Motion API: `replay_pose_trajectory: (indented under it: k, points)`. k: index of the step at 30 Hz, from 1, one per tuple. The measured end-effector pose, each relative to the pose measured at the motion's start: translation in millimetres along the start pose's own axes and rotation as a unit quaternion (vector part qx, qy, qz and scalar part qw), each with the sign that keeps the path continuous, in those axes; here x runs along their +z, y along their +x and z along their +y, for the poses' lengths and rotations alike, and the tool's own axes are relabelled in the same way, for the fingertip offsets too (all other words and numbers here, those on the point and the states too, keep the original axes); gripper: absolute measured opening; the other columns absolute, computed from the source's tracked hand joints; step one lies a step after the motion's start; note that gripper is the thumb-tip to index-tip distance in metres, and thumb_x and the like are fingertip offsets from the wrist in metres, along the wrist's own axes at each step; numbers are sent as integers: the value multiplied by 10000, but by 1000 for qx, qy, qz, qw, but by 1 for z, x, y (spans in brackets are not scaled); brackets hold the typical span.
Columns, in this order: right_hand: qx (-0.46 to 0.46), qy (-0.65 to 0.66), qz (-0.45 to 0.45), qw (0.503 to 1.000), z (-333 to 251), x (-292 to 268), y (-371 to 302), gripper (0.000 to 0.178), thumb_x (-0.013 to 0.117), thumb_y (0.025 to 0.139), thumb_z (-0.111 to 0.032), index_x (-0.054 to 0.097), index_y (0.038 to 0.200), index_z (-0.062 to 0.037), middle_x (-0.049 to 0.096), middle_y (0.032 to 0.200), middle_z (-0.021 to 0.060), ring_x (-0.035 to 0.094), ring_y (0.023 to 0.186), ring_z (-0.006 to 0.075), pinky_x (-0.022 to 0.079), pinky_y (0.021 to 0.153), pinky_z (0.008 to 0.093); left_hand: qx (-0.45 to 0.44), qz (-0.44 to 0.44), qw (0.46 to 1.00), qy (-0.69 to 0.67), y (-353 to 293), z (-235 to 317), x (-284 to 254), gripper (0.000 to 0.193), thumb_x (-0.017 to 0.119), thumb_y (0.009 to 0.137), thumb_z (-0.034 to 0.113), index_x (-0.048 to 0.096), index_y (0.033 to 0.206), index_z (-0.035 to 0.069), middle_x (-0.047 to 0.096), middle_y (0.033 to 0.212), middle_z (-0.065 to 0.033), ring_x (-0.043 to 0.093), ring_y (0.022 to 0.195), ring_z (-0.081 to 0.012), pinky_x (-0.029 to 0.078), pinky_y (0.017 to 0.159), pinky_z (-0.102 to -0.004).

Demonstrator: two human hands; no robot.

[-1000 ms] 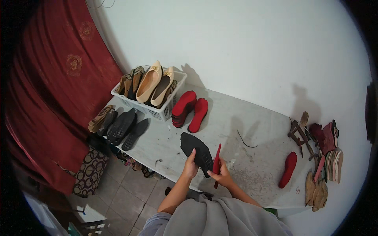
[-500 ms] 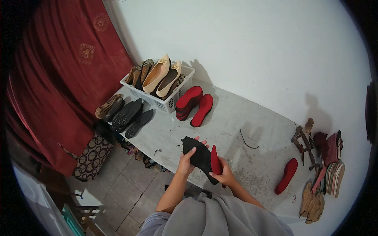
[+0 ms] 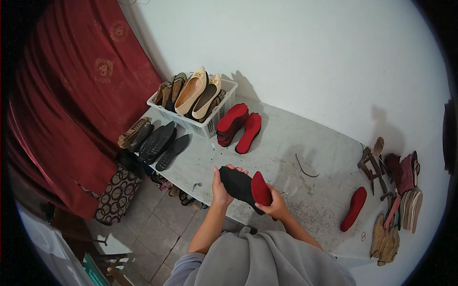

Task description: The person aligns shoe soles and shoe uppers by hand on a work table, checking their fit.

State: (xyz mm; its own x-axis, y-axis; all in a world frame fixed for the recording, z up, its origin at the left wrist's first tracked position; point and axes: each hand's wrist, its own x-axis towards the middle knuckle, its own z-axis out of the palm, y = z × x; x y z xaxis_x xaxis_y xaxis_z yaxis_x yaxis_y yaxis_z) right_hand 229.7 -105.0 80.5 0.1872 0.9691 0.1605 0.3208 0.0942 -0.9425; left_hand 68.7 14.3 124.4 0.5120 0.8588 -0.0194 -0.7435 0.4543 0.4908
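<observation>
My left hand [image 3: 220, 189] is closed round the broad end of a black shoe sole [image 3: 235, 183], with its thumb along the near edge and its fingertips showing on the far side. My right hand [image 3: 277, 205] grips a red insole [image 3: 260, 188] by its lower part, tilted up beside the sole. The sole's narrow end passes under that hand; whether the two pieces touch I cannot tell. Both are held above the near edge of the grey table [image 3: 281, 143]. Beyond them lie a stack of red insoles [image 3: 232, 119] and a separate red insole [image 3: 249, 133].
A white basket [image 3: 210, 127] of shoes stands at the back left, with black soles [image 3: 160, 140] before it. On the right are another red insole [image 3: 354, 209], metal tools [image 3: 369, 164], brown pieces [image 3: 384, 243] and striped layered pieces [image 3: 411, 209]. A thin black strip [image 3: 305, 168] lies mid-table.
The red insole has turned so that more of its red face shows. My left hand has shifted slightly left and up along the black sole's edge. The whole view has swung a little.
</observation>
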Motion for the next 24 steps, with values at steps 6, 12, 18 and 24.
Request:
replay_pose_trajectory:
  k: [6,12,18,24]
  points:
    - [-51,-54,125,989,-30,-7,17,827,780,665,-236,340,1319,11,520,1184,230,552,1063,340,442,890,382,18,4,1000,-4,12,-4,15,535,312,927,548,521,1000,62,593,968,-147,556,1000,-346,428,903,-477]
    - [-81,-191,96,974,-64,-18,13,884,767,652,-385,343,1333,-15,560,1004,188,605,861,320,495,703,386,7,-17,999,31,17,-11,47,627,278,908,603,512,1049,38,589,1011,-141,552,1024,-315,423,927,-439]
    - [-113,-224,101,963,-68,-18,18,911,746,653,-452,346,1348,-19,548,883,142,609,717,276,497,576,364,-8,-68,997,19,17,-23,54,731,220,882,660,501,1118,28,585,1036,-138,551,1032,-310,433,915,-431]
    - [-101,-208,101,968,-67,-11,18,917,730,668,-488,342,1360,-29,547,903,156,608,724,272,500,573,354,8,-67,996,64,9,-18,55,752,192,887,655,492,1131,10,570,1065,-142,547,1042,-287,429,929,-415]
